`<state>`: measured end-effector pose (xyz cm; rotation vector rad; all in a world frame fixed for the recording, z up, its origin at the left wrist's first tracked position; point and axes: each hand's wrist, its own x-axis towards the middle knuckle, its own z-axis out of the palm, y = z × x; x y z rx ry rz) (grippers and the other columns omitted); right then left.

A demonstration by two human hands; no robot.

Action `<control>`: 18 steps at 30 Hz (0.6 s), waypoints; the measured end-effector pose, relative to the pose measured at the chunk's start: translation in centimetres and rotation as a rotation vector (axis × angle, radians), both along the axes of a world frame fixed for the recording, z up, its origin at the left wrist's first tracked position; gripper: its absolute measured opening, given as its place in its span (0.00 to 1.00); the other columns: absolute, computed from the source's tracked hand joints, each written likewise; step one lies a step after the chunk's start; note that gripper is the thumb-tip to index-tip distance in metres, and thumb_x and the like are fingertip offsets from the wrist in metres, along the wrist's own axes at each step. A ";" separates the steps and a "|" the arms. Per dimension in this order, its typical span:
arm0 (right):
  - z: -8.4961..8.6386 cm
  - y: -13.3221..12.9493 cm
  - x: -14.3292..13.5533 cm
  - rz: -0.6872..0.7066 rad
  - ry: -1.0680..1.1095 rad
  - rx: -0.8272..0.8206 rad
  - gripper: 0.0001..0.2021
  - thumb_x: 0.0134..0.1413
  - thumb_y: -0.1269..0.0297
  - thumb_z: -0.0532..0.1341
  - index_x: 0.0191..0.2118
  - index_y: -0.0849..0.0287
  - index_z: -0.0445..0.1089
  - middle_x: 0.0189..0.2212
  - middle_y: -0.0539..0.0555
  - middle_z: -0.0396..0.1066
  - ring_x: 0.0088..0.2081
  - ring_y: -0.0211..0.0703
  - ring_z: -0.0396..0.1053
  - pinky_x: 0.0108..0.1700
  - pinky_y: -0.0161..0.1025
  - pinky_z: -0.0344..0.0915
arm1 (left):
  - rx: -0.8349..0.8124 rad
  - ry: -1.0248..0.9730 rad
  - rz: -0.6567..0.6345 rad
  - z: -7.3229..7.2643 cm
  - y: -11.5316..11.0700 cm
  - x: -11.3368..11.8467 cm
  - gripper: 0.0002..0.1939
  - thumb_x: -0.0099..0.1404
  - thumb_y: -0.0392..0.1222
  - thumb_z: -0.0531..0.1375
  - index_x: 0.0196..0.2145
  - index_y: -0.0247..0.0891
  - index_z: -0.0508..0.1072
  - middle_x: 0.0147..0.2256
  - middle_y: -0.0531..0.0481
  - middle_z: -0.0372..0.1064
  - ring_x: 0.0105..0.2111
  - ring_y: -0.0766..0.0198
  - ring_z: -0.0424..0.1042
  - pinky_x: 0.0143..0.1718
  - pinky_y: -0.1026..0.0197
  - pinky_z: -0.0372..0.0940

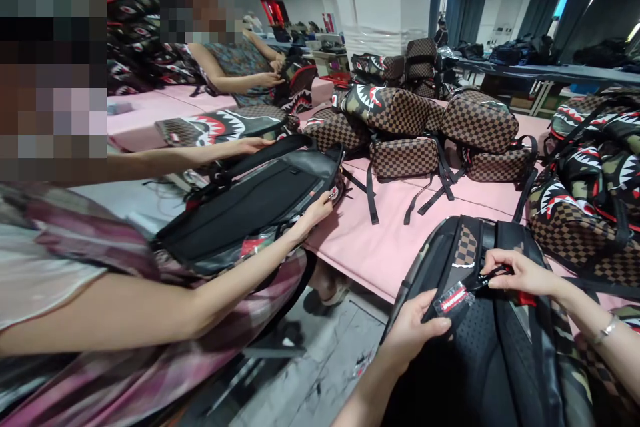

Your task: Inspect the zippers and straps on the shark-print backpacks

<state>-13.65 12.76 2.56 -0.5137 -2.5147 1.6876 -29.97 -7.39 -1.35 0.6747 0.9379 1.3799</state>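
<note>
A black backpack with checkered and camouflage panels stands in front of me at the lower right, its padded back and straps facing me. My left hand is closed on a black strap beside a red-and-white label in clear plastic. To its right, my right hand pinches a thin black piece near the top of the backpack, by the checkered panel. A bracelet is on my right wrist. The fingertips partly hide what that hand pinches.
On my left a person handles another black backpack. Checkered bags with dangling straps stand on the pink table. Shark-mouth bags are piled at the right. Another person works behind the table.
</note>
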 end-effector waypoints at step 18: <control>0.1 0.8 -0.6 0.046 -0.045 -0.009 0.14 0.45 0.54 0.64 0.31 0.60 0.66 0.27 0.49 0.66 0.30 0.38 0.64 0.33 0.35 0.61 | -0.037 0.167 -0.024 0.3 0.3 -0.4 0.16 0.53 0.41 0.62 0.41 0.34 0.71 0.31 0.50 0.67 0.30 0.64 0.64 0.31 0.64 0.59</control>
